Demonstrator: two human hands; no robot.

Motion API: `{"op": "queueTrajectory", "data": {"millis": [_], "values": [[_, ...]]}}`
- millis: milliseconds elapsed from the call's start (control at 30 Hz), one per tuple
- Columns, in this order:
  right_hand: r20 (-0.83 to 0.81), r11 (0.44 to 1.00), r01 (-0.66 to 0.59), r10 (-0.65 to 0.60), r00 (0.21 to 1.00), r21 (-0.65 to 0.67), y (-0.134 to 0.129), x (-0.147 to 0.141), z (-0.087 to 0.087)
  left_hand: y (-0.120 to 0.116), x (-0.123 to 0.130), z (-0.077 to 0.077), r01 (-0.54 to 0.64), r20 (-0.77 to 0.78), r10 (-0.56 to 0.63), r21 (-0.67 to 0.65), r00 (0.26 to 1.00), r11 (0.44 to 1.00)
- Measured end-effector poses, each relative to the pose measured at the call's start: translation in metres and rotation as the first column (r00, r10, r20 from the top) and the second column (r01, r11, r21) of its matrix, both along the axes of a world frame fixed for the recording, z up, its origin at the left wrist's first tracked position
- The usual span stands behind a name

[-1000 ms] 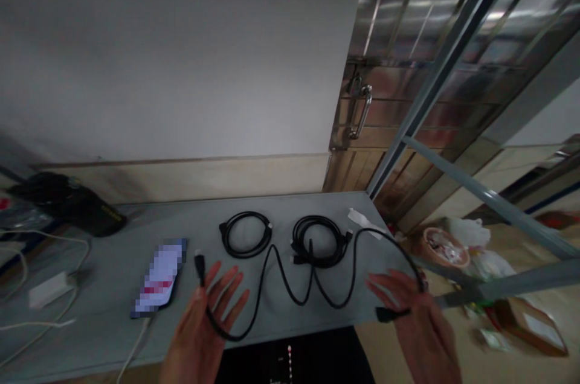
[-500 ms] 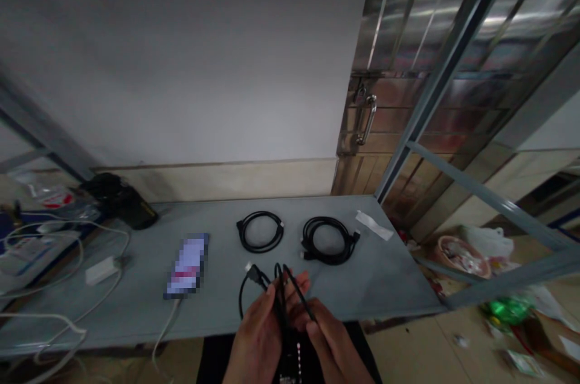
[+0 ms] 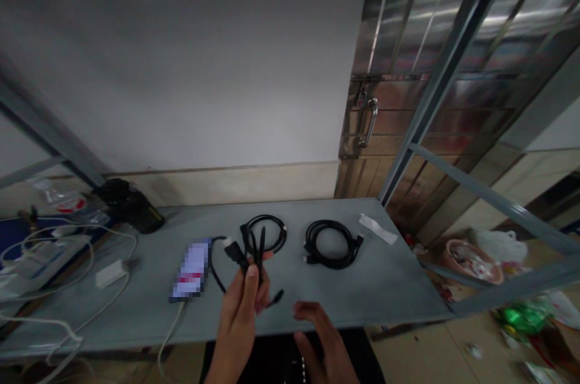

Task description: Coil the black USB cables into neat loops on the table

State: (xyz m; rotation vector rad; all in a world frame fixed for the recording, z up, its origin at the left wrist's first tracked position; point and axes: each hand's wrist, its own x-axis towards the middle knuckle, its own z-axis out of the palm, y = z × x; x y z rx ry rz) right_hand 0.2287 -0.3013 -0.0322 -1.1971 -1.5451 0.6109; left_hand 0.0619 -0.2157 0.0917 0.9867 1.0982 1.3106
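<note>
My left hand (image 3: 243, 302) is closed around a folded black cable (image 3: 260, 257) just above the table's front part. A wide plug with a pale tip (image 3: 233, 249), resembling an HDMI plug, sticks out above the thumb. One loop of the cable bends out to the left by the phone, and a dark end (image 3: 277, 297) pokes out on the right. My right hand (image 3: 319, 336) is apart from it near the table edge, fingers parted and curved, holding nothing. Beyond lie two coiled black cables, one (image 3: 274, 245) partly behind the held cable, the other (image 3: 333, 264) farther right.
A phone (image 3: 193, 269) with a white cord lies left of my hands. Farther left are a white adapter (image 3: 111, 273), a power strip (image 3: 45, 257), a black bag-like item (image 3: 131, 206) and a bottle (image 3: 67, 200). A white strip (image 3: 378, 228) lies right; metal posts (image 3: 421, 112) flank the table (image 3: 385, 287).
My left hand has lifted the folded cable up and to the left. My right hand has let go of it and now stands apart. The view has shifted slightly.
</note>
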Motion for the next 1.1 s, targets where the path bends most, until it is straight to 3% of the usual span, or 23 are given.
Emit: {"op": "queueTrajectory", "data": {"millis": [67, 100, 167, 200, 333, 500, 633, 767, 867, 933, 1000, 1100], "values": [[0.007, 0.999, 0.044, -0.044, 0.999, -0.019, -0.003, 0.010, -0.015, 0.032, -0.009, -0.010, 0.065, -0.338, -0.013, 0.142, 0.941, 0.988], [-0.002, 0.997, 0.073, -0.073, 0.997, -0.029, -0.005, 0.015, -0.021, 0.051, -0.013, -0.018, 0.169, -0.557, -0.035, 0.191, 0.830, 0.967], [-0.027, 0.989, 0.138, -0.139, 0.990, -0.044, -0.008, 0.026, -0.030, 0.090, -0.018, -0.037, 0.367, -0.910, -0.001, 0.166, 0.414, 0.915], [-0.031, 0.986, 0.161, -0.162, 0.986, -0.051, -0.010, 0.032, -0.034, 0.107, -0.020, -0.047, 0.400, -0.941, -0.006, 0.138, 0.338, 0.906], [-0.009, 0.964, 0.253, -0.254, 0.967, -0.084, -0.017, 0.055, -0.039, 0.149, -0.020, -0.082, 0.515, -0.972, -0.035, 0.093, 0.233, 0.852], [0.097, 0.950, 0.304, -0.297, 0.950, -0.064, -0.020, 0.086, -0.037, 0.152, -0.026, -0.110, 0.562, -0.983, -0.003, 0.101, 0.181, 0.821], [0.230, 0.938, 0.345, -0.342, 0.911, 0.029, 0.000, 0.108, -0.035, 0.150, -0.036, -0.112, 0.577, -0.984, 0.099, 0.167, 0.148, 0.799], [0.404, 0.928, 0.333, -0.373, 0.835, 0.166, 0.043, 0.125, -0.033, 0.157, -0.043, -0.097, 0.613, -0.992, 0.104, 0.128, 0.075, 0.780], [0.538, 0.946, 0.249, -0.322, 0.779, 0.206, 0.075, 0.133, -0.036, 0.156, -0.042, -0.076, 0.621, -0.994, 0.034, 0.093, 0.106, 0.778], [0.593, 0.959, 0.198, -0.282, 0.754, 0.204, 0.088, 0.135, -0.041, 0.144, -0.036, -0.054, 0.594, -0.978, 0.011, 0.136, 0.210, 0.793], [0.612, 0.963, 0.181, -0.266, 0.745, 0.198, 0.094, 0.135, -0.047, 0.124, -0.026, -0.020, 0.552, -0.911, -0.007, 0.243, 0.412, 0.798], [0.596, 0.957, 0.190, -0.284, 0.751, 0.217, 0.094, 0.133, -0.051, 0.093, -0.014, 0.046, 0.419, -0.666, -0.050, 0.408, 0.745, 0.811]]}}
